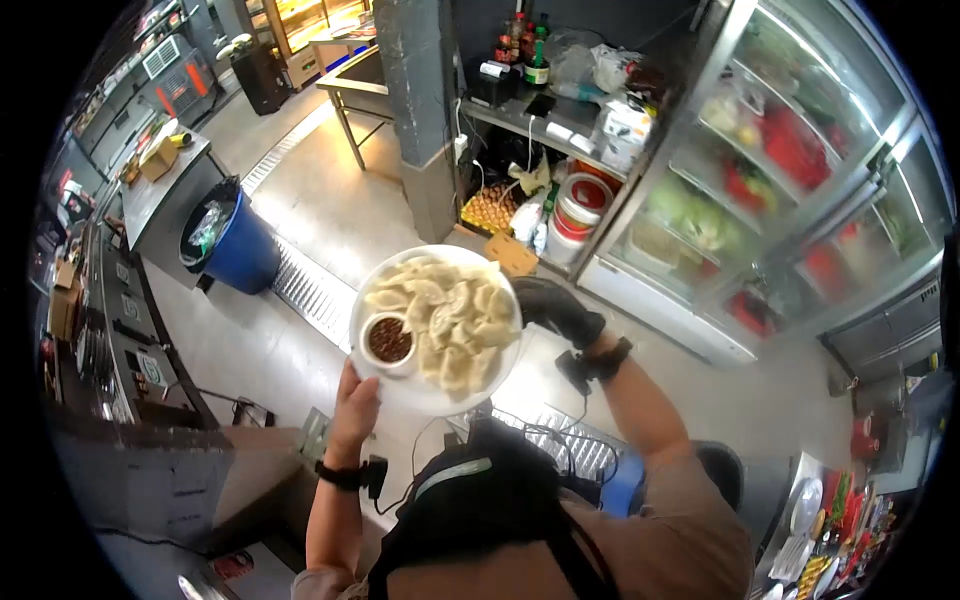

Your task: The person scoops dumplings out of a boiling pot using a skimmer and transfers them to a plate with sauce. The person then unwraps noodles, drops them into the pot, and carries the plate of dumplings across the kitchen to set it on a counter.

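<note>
A round white plate (432, 403) with a smooth, slightly glossy rim is held up above the floor, in front of the person's body. Pale, soft-looking dumplings (460, 315), folded into plump crescents with pinched edges, overlap in a heap across most of it. On the plate's left side, against the heap, sits a small round white bowl (365, 346) of grainy, dark red-brown sauce (390, 340).

The bare left hand (355, 405) grasps the plate's near left rim, thumb along the edge and the other fingers mostly hidden. The right hand (562, 312), in a black glove, is at the right rim; its fingertips are concealed, so I cannot tell whether it clasps the plate or only steadies it. Black straps with small dark devices circle both wrists, and a black apron (490, 500) covers the person's front.

The plate blocks the view of part of the ridged metal drain grate (310, 292) in the floor. Left of it stands a blue plastic bin (250, 250) with a dark liner. Beyond, a rough grey pillar (420, 90) rises beside a metal shelf (515, 120) crowded with bottles and plastic bags, with eggs (489, 211) and lidded buckets (580, 205) underneath. A glass-doored fridge (690, 200) full of produce fills the right side.
</note>
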Available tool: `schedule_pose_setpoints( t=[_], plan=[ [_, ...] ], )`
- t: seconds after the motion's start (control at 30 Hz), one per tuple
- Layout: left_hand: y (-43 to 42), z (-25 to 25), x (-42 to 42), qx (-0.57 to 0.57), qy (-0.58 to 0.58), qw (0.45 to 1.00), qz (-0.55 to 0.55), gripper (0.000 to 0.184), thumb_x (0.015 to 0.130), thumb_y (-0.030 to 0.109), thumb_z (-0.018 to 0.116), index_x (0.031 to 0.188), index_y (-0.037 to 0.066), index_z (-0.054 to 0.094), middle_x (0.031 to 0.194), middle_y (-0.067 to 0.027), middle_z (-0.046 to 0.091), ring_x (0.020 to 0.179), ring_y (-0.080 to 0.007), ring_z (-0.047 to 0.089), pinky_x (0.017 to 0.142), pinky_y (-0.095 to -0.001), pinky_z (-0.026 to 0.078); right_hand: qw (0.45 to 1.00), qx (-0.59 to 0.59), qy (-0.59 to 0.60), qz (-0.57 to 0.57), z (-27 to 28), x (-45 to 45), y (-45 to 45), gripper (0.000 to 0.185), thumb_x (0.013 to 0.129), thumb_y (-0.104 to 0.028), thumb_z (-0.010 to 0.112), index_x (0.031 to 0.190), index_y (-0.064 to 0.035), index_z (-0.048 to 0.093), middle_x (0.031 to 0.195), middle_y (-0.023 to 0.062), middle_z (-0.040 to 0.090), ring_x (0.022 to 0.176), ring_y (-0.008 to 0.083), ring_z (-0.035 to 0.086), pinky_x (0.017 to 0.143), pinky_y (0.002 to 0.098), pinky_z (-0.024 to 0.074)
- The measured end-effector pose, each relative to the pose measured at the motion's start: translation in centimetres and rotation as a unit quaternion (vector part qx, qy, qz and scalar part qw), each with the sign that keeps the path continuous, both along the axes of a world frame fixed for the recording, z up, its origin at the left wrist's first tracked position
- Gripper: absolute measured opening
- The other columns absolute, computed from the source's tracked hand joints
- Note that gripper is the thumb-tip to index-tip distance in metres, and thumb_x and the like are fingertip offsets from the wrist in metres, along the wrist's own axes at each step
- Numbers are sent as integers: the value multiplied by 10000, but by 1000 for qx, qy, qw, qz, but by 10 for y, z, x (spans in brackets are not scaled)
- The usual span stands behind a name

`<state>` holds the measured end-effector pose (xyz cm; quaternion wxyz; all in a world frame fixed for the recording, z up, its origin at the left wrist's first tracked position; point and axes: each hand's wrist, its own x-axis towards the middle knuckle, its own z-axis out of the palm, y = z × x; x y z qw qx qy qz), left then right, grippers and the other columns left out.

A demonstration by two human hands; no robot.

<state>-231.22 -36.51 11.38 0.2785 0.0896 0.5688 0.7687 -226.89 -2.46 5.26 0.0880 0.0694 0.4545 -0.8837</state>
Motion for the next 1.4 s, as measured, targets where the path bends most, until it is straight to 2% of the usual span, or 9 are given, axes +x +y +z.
schedule_pose_setpoints(
  t=[0.33,0.53,0.6,0.7,0.8,1.07,1.17,1.27,1.4],
  plan=[
    [5,-34,-329,11,16,992,123,601,795,62,471,1357,-19,278,1336,-138,409,1226,-227,412,1048,-342,298,987,101,-76,97,-74,-367,80,292,887,-122,508,1141,18,545,991,61,629,755,134,609,658,237,497],
    [-44,-74,-544,-65,39,979,189,565,834,79,494,1357,-5,296,1316,-126,437,1184,-218,455,1027,-335,332,982,55,-149,-103,-140,-537,159,171,855,-108,553,986,-13,609,879,82,649,716,170,619,666,263,510],
    [-51,-79,-610,-135,116,971,161,564,840,84,491,1361,0,291,1322,-129,431,1203,-225,445,1032,-345,332,968,92,-182,-148,-144,-578,192,176,856,-129,556,979,-17,614,858,77,649,698,172,619,645,275,509],
    [-45,-72,-700,-152,159,964,152,572,846,87,485,1372,3,273,1334,-138,418,1223,-237,433,1040,-362,332,906,390,-52,-156,-232,-648,292,258,853,-154,553,1056,3,572,916,142,639,778,253,620,694,348,509],
    [-9,-51,-766,-42,95,985,140,589,850,91,485,1383,2,253,1347,-153,403,1226,-245,433,1044,-373,333,966,57,-85,-237,-221,-692,360,302,859,-138,542,1127,-1,516,962,168,617,770,255,605,642,335,486],
    [35,-68,-890,-26,116,974,195,527,854,92,483,1345,-5,318,1333,-148,423,1207,-244,456,1016,-373,377,894,95,-213,-381,-242,-829,525,193,902,-232,506,1022,-91,562,853,104,652,667,226,592,565,318,471],
    [24,-89,-935,-44,88,969,227,523,857,89,489,1343,-9,321,1320,-149,438,1184,-247,477,998,-363,394,867,206,-264,-369,-237,-858,534,228,909,-276,485,1032,-101,565,883,87,658,646,228,586,545,336,467],
    [33,-90,-972,-42,95,972,210,525,860,95,500,1342,-13,320,1316,-152,443,1165,-250,493,978,-345,411,721,599,-172,-303,-247,-862,520,235,884,-229,481,814,-48,615,705,96,627,556,204,570,492,322,444],
    [4,-111,-1015,-64,78,964,246,528,863,105,508,1340,-25,324,1321,-168,434,1167,-256,490,975,-352,410,865,394,-139,-277,-310,-840,489,288,822,-237,518,655,-38,644,588,100,605,504,194,571,442,325,420]
  ],
)
